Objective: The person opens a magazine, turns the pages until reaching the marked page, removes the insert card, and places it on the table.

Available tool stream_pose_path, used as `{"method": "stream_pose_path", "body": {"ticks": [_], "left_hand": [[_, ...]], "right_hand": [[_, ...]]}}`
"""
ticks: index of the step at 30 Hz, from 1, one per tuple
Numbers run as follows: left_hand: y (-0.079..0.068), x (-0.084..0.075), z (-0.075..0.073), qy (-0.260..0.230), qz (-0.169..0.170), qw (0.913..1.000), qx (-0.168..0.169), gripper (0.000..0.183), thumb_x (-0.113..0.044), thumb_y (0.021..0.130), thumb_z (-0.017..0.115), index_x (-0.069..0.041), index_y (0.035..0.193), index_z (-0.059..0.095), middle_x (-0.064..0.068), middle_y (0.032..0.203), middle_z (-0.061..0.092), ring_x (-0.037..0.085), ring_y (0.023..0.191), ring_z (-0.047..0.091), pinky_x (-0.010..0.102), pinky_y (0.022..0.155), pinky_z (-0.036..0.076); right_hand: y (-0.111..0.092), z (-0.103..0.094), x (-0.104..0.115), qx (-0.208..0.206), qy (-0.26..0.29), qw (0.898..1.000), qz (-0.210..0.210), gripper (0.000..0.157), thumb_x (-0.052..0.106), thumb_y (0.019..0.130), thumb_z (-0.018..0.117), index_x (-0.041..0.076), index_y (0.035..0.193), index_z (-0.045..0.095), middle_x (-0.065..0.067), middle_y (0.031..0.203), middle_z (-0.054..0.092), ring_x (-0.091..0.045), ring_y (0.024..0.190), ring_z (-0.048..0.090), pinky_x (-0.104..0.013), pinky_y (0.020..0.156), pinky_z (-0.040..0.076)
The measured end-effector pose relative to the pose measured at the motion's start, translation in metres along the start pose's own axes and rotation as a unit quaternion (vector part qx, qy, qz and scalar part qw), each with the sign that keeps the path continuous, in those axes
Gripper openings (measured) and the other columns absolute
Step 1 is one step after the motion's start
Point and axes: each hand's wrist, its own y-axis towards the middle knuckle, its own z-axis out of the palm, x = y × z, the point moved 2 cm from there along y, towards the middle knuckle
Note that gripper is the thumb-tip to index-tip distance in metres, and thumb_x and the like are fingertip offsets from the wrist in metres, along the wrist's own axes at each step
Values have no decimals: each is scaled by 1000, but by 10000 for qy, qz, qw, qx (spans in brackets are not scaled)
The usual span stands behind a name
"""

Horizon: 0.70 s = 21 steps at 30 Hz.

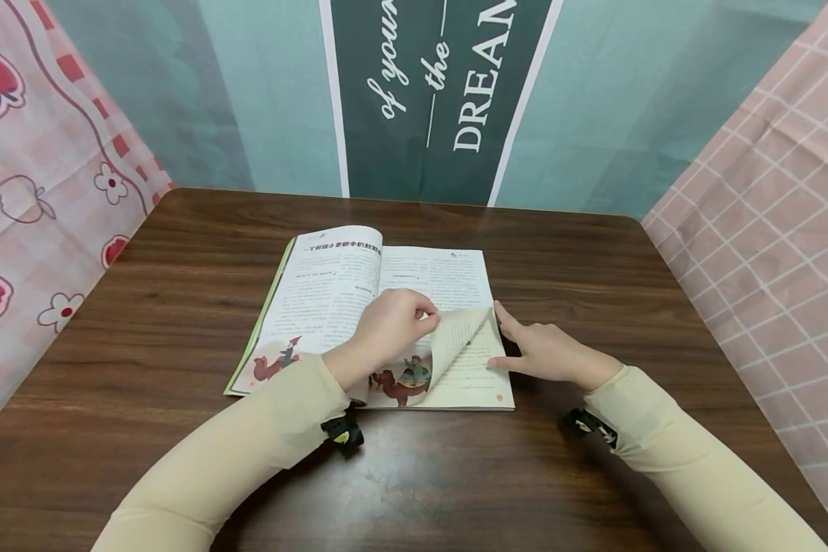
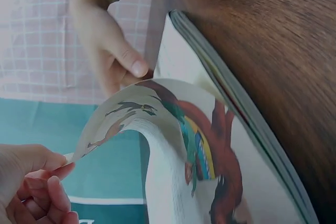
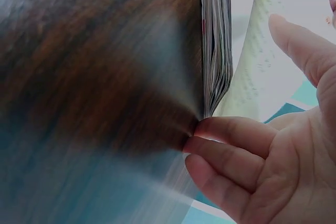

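Observation:
An open magazine (image 1: 421, 272) lies on the table, its pages printed with text and a drawing of a camel rider near the bottom. My left hand (image 1: 395, 326) pinches the edge of a page (image 1: 451, 333) between thumb and fingers. That page curls up and over toward the left, showing a cream page beneath it. In the left wrist view the lifted page (image 2: 178, 108) arches away from the stack. At the magazine's right side is my right hand (image 1: 548, 351), with fingers extended. Its fingertips (image 3: 202, 127) touch the corner of the page stack, and its thumb (image 3: 291, 32) is over the page.
The dark wooden table (image 1: 455, 475) extends around the magazine. Behind it hangs a teal cloth (image 1: 283, 100) with a dark lettered panel. A pink fruit-patterned cloth (image 1: 48, 207) is on the left, and a pink checked cloth (image 1: 773, 199) on the right.

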Motion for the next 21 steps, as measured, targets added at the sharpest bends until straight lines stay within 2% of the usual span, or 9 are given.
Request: {"method": "stream_pose_path", "body": {"ticks": [2, 4, 5, 7, 8, 9, 11, 14, 21], "left_hand": [[-2, 4, -5, -83, -49, 9999, -86, 14, -19, 88, 63, -15, 89, 76, -6, 61, 50, 10, 56, 41, 23, 48, 28], [-5, 7, -11, -181, -80, 9996, -196, 13, -19, 87, 63, -14, 89, 76, -5, 59, 47, 10, 55, 40, 24, 49, 28], [-7, 9, -14, -233, -93, 9993, -271, 13, -18, 87, 64, -13, 89, 75, -4, 58, 46, 10, 55, 39, 24, 49, 27], [-10, 13, -21, -267, -68, 9985, -475, 12, -17, 87, 65, -12, 88, 75, -4, 61, 49, 10, 57, 41, 24, 51, 30], [-12, 15, -24, -278, -56, 9979, -589, 12, -17, 86, 65, -11, 88, 75, -4, 63, 52, 11, 58, 42, 25, 52, 32], [-14, 17, -28, -274, -59, 9972, -697, 11, -17, 85, 66, -10, 87, 75, -3, 64, 54, 11, 59, 43, 26, 53, 33], [-20, 24, -36, -231, -91, 9955, -917, 11, -16, 84, 68, -9, 87, 75, -2, 70, 59, 12, 62, 46, 28, 56, 37], [-30, 36, -46, -156, -224, 9935, -1104, 12, -16, 83, 69, -8, 87, 75, -1, 67, 58, 13, 60, 45, 30, 57, 38], [-58, 65, -69, 49, -630, 9917, -1116, 12, -17, 84, 69, -6, 83, 74, -4, 53, 42, 13, 51, 36, 30, 51, 30]], "right_hand": [[0, 1, 0, -5, -26, 10000, -20, 97, 54, 88, 53, -5, 146, 4, -24, 136, 42, -31, 103, 60, -44, 84, 45], [-1, 2, 0, 38, -51, 10000, -3, 96, 53, 88, 55, -4, 147, 5, -24, 116, 59, -24, 81, 64, -40, 75, 47], [-1, 2, 0, 70, -76, 9999, 17, 95, 53, 87, 56, -3, 147, 7, -21, 100, 64, -20, 68, 61, -37, 70, 46], [-1, 3, -1, 112, -105, 9999, 56, 93, 52, 86, 58, 0, 148, 13, -12, 70, 61, -11, 49, 47, -33, 61, 42], [-1, 3, -1, 104, -131, 9999, 28, 90, 52, 85, 59, 1, 148, 17, -12, 69, 61, -9, 46, 40, -31, 58, 40], [-1, 3, -1, 115, -163, 9998, 2, 88, 52, 85, 59, 3, 147, 21, -13, 72, 62, -8, 45, 36, -29, 57, 37], [-2, 4, 0, 81, -237, 9996, -114, 83, 51, 84, 61, 4, 145, 30, -23, 96, 65, -7, 47, 37, -28, 55, 36], [-2, 4, 0, 42, -329, 9990, -309, 78, 51, 83, 62, 4, 141, 39, -30, 131, 45, -7, 54, 47, -27, 55, 38], [-2, 3, 0, -24, -494, 9974, -519, 77, 53, 81, 63, 5, 137, 45, -32, 128, 47, -12, 65, 57, -30, 59, 43]]}}
